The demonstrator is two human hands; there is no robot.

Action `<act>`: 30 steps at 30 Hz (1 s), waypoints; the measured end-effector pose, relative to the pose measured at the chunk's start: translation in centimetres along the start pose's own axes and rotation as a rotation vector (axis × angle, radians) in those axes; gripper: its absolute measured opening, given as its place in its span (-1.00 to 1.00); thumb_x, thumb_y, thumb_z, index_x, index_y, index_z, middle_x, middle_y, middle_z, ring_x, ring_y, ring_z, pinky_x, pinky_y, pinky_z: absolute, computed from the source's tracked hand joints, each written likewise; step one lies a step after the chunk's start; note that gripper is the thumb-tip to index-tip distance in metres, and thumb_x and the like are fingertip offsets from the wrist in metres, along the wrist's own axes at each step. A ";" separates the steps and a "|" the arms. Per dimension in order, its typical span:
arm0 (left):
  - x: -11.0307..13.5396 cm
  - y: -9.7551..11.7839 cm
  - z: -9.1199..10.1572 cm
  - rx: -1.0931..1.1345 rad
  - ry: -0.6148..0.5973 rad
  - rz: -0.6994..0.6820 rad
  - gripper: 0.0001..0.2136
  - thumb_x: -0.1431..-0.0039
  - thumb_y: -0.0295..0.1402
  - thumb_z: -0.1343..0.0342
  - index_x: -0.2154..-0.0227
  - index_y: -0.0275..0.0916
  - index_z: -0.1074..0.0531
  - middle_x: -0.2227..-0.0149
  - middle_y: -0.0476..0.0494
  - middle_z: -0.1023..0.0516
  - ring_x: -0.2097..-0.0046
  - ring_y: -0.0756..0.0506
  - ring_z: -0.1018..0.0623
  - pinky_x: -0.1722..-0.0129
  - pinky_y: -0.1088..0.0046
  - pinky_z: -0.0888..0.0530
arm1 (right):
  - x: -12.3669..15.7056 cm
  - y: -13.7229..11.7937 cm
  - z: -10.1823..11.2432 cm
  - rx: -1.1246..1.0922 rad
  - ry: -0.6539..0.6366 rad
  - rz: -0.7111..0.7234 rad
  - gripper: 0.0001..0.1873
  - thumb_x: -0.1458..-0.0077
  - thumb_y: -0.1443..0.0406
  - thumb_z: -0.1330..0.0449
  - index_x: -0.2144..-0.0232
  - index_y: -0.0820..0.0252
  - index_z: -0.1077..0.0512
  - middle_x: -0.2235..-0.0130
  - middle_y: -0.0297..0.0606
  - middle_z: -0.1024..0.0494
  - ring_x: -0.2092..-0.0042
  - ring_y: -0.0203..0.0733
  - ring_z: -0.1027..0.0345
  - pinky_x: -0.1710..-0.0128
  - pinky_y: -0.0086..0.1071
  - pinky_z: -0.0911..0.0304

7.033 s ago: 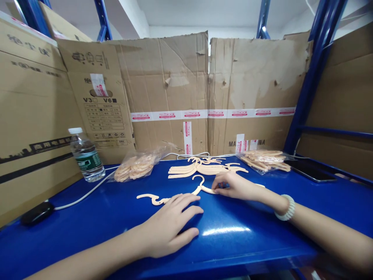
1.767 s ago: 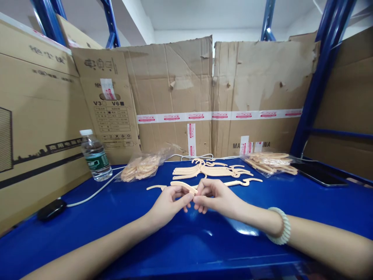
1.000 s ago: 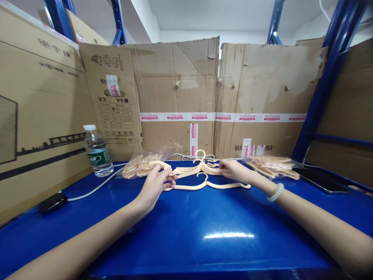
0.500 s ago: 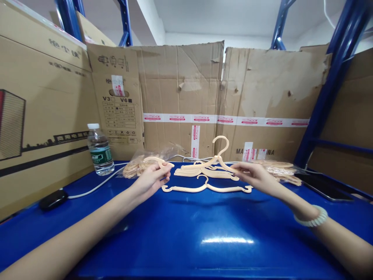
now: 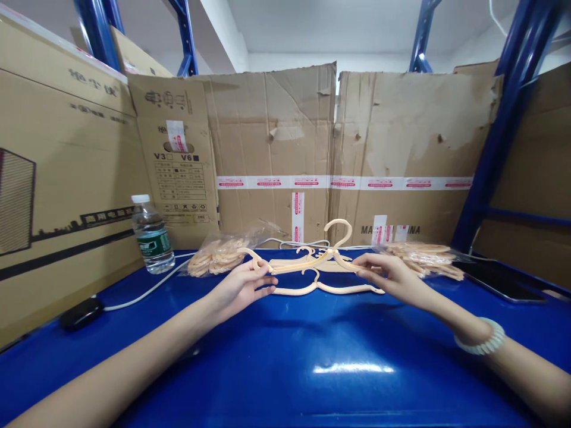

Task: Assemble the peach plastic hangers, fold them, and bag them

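A peach plastic hanger (image 5: 332, 241) is held upright above the blue shelf (image 5: 312, 356), its hook pointing up. My left hand (image 5: 243, 285) pinches its left arm tip with thumb and fingers. My right hand (image 5: 386, 273) pinches its right arm; a pale bead bracelet (image 5: 484, 343) circles that wrist. Another hanger (image 5: 325, 288) lies flat on the shelf just below the held one. Behind them rests a small stack of hangers (image 5: 312, 261).
Two clear bags of peach hanger parts lie at the back, one on the left (image 5: 218, 255), the other on the right (image 5: 426, 255). A water bottle (image 5: 152, 235), a white cable and a black adapter (image 5: 80, 312) stand at left. A dark phone (image 5: 502, 274) lies right. Cardboard walls (image 5: 276, 148) surround the shelf.
My left hand has moved right and taken hold of the raised hanger's left arm. The hanger has sunk slightly. My right hand keeps its grip on the right arm.
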State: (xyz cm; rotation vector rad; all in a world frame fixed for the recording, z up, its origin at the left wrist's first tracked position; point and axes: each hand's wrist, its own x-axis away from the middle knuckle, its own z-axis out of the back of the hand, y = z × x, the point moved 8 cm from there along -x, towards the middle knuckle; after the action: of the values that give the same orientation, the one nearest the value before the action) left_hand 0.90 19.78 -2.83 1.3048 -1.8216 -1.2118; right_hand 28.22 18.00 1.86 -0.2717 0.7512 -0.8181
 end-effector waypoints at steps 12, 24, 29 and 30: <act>0.5 -0.1 -0.3 0.036 0.059 0.042 -0.86 -0.13 -0.65 -0.04 0.47 -0.32 -0.31 0.45 -0.08 -0.47 0.37 -0.05 -0.58 0.29 0.46 -0.53 | 0.2 -0.5 0.0 0.026 0.042 0.069 -0.72 -0.19 0.13 -0.08 0.22 0.21 -0.44 0.23 -0.16 -0.57 0.19 -0.12 -0.45 0.22 -0.32 -0.38; 0.7 -0.2 1.5 -0.096 0.245 -0.060 -0.78 0.09 -0.75 -0.05 0.63 -0.33 -0.26 0.61 -0.06 -0.44 0.53 0.00 -0.52 0.45 0.57 -0.48 | 0.8 -0.7 -1.4 0.093 0.046 0.103 -0.75 -0.20 0.18 -0.07 0.19 0.19 -0.44 0.17 -0.13 -0.56 0.14 -0.08 -0.44 0.18 -0.28 -0.36; 0.7 -0.1 2.1 -0.068 0.299 -0.136 -0.73 0.20 -0.83 0.03 0.61 -0.31 -0.25 0.64 0.03 -0.40 0.58 0.03 -0.48 0.50 0.59 -0.45 | 0.9 -1.4 -2.1 0.084 0.022 0.105 -0.75 -0.22 0.19 -0.04 0.19 0.17 -0.44 0.18 -0.16 -0.56 0.17 -0.11 -0.44 0.20 -0.30 -0.35; 0.6 -0.2 2.2 -0.064 0.309 -0.144 -0.73 0.18 -0.84 0.03 0.60 -0.31 -0.25 0.63 0.03 -0.41 0.57 0.03 -0.49 0.49 0.59 -0.46 | 0.9 -1.5 -2.1 0.081 0.025 0.101 -0.76 -0.21 0.20 -0.04 0.20 0.17 -0.44 0.18 -0.16 -0.56 0.17 -0.11 -0.44 0.19 -0.30 -0.35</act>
State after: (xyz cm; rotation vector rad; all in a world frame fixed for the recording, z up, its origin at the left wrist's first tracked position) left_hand -1.08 19.91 -3.90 1.5138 -1.4810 -1.0626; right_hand 26.29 16.45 0.62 -0.1495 0.7477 -0.7552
